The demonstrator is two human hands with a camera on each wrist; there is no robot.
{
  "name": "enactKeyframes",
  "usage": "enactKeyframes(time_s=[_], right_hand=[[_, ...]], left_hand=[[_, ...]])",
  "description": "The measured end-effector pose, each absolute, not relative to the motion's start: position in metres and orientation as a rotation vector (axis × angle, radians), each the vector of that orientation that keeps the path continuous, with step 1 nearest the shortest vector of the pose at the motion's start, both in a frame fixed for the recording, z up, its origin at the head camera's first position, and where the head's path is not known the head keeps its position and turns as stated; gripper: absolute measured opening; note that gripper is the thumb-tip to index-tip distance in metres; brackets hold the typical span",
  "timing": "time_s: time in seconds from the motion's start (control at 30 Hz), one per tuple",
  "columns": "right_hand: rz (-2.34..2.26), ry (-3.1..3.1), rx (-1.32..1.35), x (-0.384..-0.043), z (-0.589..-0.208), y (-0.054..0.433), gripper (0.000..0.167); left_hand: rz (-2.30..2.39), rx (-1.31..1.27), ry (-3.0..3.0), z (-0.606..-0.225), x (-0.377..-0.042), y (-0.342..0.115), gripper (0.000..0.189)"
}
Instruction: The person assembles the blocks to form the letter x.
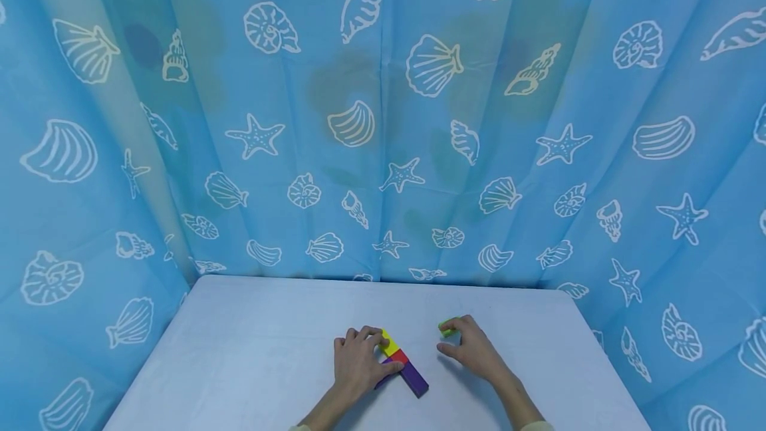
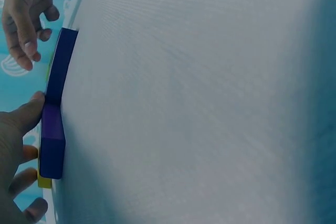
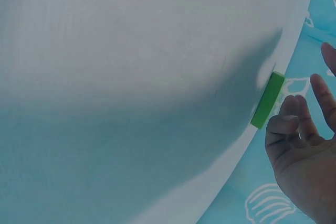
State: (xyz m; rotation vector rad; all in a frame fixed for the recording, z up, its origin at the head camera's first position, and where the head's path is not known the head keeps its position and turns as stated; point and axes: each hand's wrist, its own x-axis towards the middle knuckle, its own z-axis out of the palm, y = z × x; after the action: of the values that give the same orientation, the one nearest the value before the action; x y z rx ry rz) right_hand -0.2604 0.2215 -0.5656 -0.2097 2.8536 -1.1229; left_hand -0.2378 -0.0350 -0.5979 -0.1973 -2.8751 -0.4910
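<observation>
In the head view several coloured blocks lie end to end in a line on the table: a yellow block point(image 1: 390, 344), a red block point(image 1: 399, 356) and a purple block point(image 1: 415, 380). Another purple block point(image 1: 384, 378) branches off beside the red one, partly covered by my left hand point(image 1: 359, 361). That hand's thumb touches the blocks near the red one, and a fingertip is at the yellow block. To the right, a green block point(image 3: 268, 100) lies by the fingertips of my right hand point(image 1: 475, 351). The thumb there is spread away; contact is unclear.
A white-covered table point(image 1: 263, 344) lies under everything. Behind it and along both sides hangs a blue curtain point(image 1: 383, 171) with white shell and starfish prints. Some table surface separates the green block from the joined blocks.
</observation>
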Motion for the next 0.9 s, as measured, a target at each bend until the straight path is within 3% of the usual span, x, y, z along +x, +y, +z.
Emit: enactKeyframes(time_s=[0.9], right_hand=[[-1.144, 2.775, -0.11, -0.278, -0.579, 0.234, 0.047]], left_hand=[[-0.524, -0.209, -2.873, -0.599, -0.237, -0.036, 0.058]])
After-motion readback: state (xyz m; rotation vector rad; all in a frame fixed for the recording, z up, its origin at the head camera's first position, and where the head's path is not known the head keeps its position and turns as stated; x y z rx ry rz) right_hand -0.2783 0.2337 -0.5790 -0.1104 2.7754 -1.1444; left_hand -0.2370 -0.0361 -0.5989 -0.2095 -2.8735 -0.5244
